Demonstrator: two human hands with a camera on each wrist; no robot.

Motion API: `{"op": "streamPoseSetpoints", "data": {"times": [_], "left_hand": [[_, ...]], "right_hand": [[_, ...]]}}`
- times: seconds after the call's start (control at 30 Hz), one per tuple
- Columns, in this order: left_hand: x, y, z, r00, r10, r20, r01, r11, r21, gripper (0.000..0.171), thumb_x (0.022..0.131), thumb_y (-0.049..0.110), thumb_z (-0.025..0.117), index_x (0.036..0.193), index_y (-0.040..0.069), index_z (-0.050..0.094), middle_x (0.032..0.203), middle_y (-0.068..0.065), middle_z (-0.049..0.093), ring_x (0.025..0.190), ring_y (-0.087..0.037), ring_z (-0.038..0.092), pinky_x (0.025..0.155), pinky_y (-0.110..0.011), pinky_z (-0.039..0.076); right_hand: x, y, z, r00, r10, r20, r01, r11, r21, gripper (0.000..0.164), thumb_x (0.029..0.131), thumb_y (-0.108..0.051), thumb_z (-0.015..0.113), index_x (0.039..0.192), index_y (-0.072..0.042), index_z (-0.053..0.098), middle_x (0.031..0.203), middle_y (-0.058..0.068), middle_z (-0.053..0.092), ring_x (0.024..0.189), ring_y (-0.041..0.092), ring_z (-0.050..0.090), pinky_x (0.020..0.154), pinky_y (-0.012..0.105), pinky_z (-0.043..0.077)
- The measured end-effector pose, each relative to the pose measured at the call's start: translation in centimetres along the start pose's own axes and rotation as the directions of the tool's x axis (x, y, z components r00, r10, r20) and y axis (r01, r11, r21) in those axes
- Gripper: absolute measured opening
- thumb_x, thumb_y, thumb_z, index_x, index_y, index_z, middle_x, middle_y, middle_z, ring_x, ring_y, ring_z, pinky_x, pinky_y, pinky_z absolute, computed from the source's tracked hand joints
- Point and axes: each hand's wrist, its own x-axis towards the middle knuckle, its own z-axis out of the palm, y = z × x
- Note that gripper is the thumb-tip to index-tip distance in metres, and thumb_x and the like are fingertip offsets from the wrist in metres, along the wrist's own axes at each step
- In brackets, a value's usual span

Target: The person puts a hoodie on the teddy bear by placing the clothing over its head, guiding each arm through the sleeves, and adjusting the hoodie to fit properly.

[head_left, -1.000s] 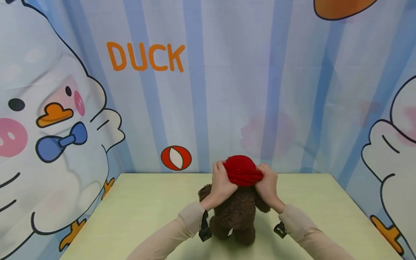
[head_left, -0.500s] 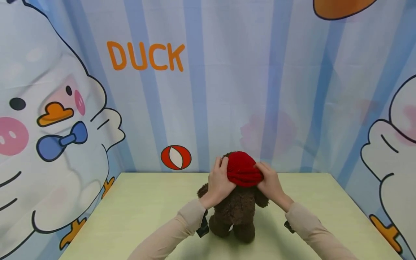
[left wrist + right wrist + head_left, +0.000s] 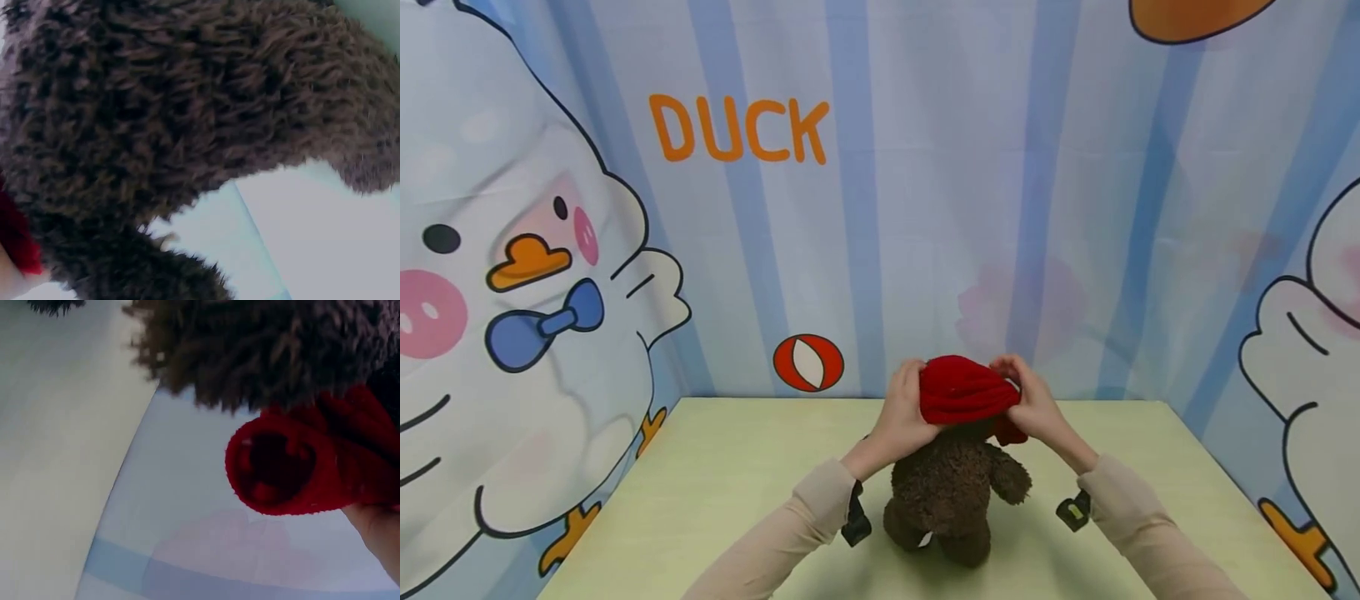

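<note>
Red knitted cloth (image 3: 964,392): shifted right, lower centre
Left hand (image 3: 901,418), right hand (image 3: 1037,408): closed on its sides
Brown furry plush toy (image 3: 943,483): tug evenly

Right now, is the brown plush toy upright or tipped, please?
The plush toy is upright: its legs point down, with the red cloth above its body.

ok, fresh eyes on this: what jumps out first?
Probably the bright red cloth at the top of the brown plush toy, held between the person's left grip and right grip, a little right of center in the head view. Next, likely the big white duck printed on the backdrop at the left, and the orange "DUCK" lettering toward the upper left.
</note>
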Motion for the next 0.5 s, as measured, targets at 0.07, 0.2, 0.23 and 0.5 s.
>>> {"op": "streamPoseSetpoints", "data": {"times": [0.07,0.2,0.23,0.5], "left_hand": [[-0.08,0.35,-0.42,0.998,0.011,0.056,-0.014,0.998,0.068,0.076,0.067,0.033,0.075,0.122,-0.002,0.035,0.114,-0.015,0.046,0.103,-0.026,0.045,0.085,-0.039,0.042],[-0.34,0.72,-1.00,0.990,0.038,0.133,-0.055,0.990,0.131,0.092,0.064,0.040,0.077,0.133,0.002,0.028,0.119,-0.015,0.043,0.109,-0.027,0.042,0.085,-0.039,0.044],[-0.41,0.74,-1.04,0.989,0.049,0.140,-0.067,0.989,0.131,0.092,0.064,0.040,0.077,0.133,0.004,0.028,0.119,-0.015,0.042,0.108,-0.026,0.042,0.084,-0.038,0.045],[-0.43,0.79,-0.40,0.987,0.151,0.049,-0.157,0.978,0.138,0.079,0.067,0.034,0.075,0.127,0.000,0.036,0.112,-0.015,0.045,0.100,-0.026,0.045,0.079,-0.036,0.045]], "right_hand": [[0.11,-0.18,0.01,1.000,0.006,0.014,-0.006,0.998,-0.057,0.048,0.070,0.016,0.050,0.115,0.001,0.047,0.108,0.018,0.058,0.078,0.011,0.055,0.069,0.016,0.041],[0.19,-0.46,0.16,0.999,-0.007,0.052,0.014,0.992,-0.124,0.049,0.068,0.016,0.048,0.113,-0.004,0.051,0.099,0.017,0.060,0.047,0.003,0.034,0.049,0.020,0.033],[0.19,-0.54,0.23,0.998,-0.013,0.055,0.021,0.990,-0.139,0.047,0.069,0.015,0.050,0.111,-0.005,0.052,0.095,0.016,0.061,0.045,0.002,0.029,0.047,0.021,0.031],[-0.07,-1.08,0.95,0.997,-0.080,-0.021,0.074,0.974,-0.213,0.034,0.073,0.003,0.062,0.104,-0.008,0.054,0.069,0.004,0.054,0.041,-0.001,0.027,0.044,0.020,0.030]]}}
